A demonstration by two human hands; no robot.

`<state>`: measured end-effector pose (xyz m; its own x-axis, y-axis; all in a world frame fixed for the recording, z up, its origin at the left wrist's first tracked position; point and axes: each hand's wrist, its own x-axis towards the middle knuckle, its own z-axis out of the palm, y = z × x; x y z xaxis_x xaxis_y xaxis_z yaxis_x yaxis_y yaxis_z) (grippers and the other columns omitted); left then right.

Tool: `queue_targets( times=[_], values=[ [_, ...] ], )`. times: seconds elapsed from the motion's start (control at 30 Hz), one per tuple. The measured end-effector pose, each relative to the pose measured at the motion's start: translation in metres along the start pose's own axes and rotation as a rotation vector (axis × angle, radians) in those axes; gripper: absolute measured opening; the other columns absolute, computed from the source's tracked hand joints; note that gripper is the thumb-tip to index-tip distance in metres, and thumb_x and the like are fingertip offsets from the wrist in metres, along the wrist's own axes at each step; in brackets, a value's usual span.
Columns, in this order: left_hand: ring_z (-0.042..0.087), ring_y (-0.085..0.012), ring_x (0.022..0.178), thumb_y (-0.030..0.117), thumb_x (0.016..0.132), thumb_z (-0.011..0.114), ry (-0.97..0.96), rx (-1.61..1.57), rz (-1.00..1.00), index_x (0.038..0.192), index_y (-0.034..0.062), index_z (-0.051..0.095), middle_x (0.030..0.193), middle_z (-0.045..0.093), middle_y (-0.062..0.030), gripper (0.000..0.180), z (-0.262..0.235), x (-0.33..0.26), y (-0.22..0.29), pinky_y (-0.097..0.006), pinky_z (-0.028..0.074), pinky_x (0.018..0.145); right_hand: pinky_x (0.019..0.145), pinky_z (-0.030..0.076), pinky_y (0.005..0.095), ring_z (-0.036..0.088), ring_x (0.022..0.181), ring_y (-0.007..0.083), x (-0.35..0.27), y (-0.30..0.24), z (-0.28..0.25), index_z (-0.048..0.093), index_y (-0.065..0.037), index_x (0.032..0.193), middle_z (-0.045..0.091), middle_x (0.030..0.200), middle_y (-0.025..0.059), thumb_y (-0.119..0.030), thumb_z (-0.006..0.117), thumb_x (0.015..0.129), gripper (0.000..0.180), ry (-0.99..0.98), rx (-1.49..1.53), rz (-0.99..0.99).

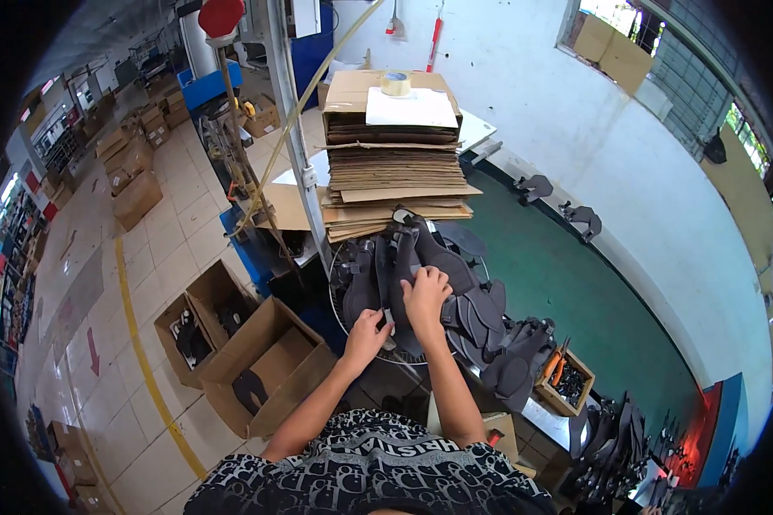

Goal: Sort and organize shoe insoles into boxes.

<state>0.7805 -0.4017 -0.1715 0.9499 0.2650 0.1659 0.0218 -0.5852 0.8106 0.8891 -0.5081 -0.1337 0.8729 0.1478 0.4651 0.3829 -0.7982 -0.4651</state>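
A pile of dark grey moulded parts with broad rounded ends and narrower necks lies in front of me on a round wire rack. My right hand rests on one upright dark grey part near the pile's middle, its fingers curled over the edge. Lower and to the left, my left hand is closed in a pinch at the lower edge of the pile. A small pale strip shows beside its fingertips; what exactly they pinch is too small to make out.
Behind the pile rises a stack of flat cardboard topped by a tape roll. Open cartons stand on the floor at left, beside a metal post. At right are a wooden box of small pieces, orange-handled pliers and more dark parts.
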Motion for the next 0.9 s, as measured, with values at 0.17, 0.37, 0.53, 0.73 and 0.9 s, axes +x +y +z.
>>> queue_targets(
  times=[0.17, 0.37, 0.53, 0.73, 0.9],
  values=[
    [0.062, -0.0282, 0.074, 0.022, 0.083, 0.068, -0.077, -0.106, 0.033, 0.112, -0.0055, 0.061, 0.102, 0.059, -0.0201, 0.040, -0.005, 0.002, -0.012, -0.037, 0.049, 0.071, 0.070, 0.042, 0.0210, 0.053, 0.076, 0.0077, 0.008, 0.009, -0.038, 0.060, 0.000, 0.098, 0.060, 0.085, 0.0018, -0.019, 0.064, 0.091, 0.021, -0.055, 1.139, 0.344],
    [0.064, -0.0266, 0.070, 0.027, 0.083, 0.069, -0.016, -0.224, 0.055, 0.123, -0.0058, 0.051, 0.102, 0.062, -0.0215, 0.055, 0.000, 0.013, -0.026, -0.036, 0.050, 0.068, 0.076, 0.048, 0.0242, 0.059, 0.087, 0.0087, -0.049, 0.021, -0.103, 0.055, -0.007, 0.109, 0.062, 0.100, -0.0003, -0.007, 0.062, 0.090, 0.020, 0.032, 1.604, 0.533],
    [0.063, -0.0173, 0.056, 0.023, 0.086, 0.068, -0.209, -0.426, -0.085, 0.112, -0.0045, 0.054, 0.086, 0.065, -0.0135, 0.041, -0.004, 0.038, -0.020, -0.032, 0.048, 0.053, 0.081, 0.051, 0.0286, 0.060, 0.091, 0.0098, -0.111, 0.030, -0.120, 0.057, -0.011, 0.107, 0.063, 0.103, -0.0009, -0.004, 0.064, 0.087, 0.023, 0.112, 1.599, 0.665],
    [0.060, -0.0168, 0.056, 0.022, 0.083, 0.069, -0.010, -0.360, 0.026, 0.113, -0.0046, 0.055, 0.080, 0.063, -0.0111, 0.042, 0.036, 0.053, -0.053, -0.031, 0.049, 0.053, 0.087, 0.051, 0.0351, 0.061, 0.102, 0.0182, -0.163, 0.008, -0.120, 0.054, -0.005, 0.121, 0.062, 0.113, 0.0066, -0.003, 0.064, 0.085, 0.037, 0.507, 1.494, 0.765],
    [0.062, -0.0378, 0.085, 0.035, 0.089, 0.060, -0.063, 0.080, -0.014, 0.138, -0.0061, 0.036, 0.100, 0.064, -0.0226, 0.068, 0.032, 0.040, -0.001, -0.045, 0.051, 0.070, 0.059, 0.050, 0.0280, 0.058, 0.084, 0.0148, -0.161, -0.012, -0.150, 0.045, -0.002, 0.133, 0.061, 0.102, 0.0065, -0.002, 0.061, 0.084, 0.051, 0.401, 1.127, 0.628]
  ],
)
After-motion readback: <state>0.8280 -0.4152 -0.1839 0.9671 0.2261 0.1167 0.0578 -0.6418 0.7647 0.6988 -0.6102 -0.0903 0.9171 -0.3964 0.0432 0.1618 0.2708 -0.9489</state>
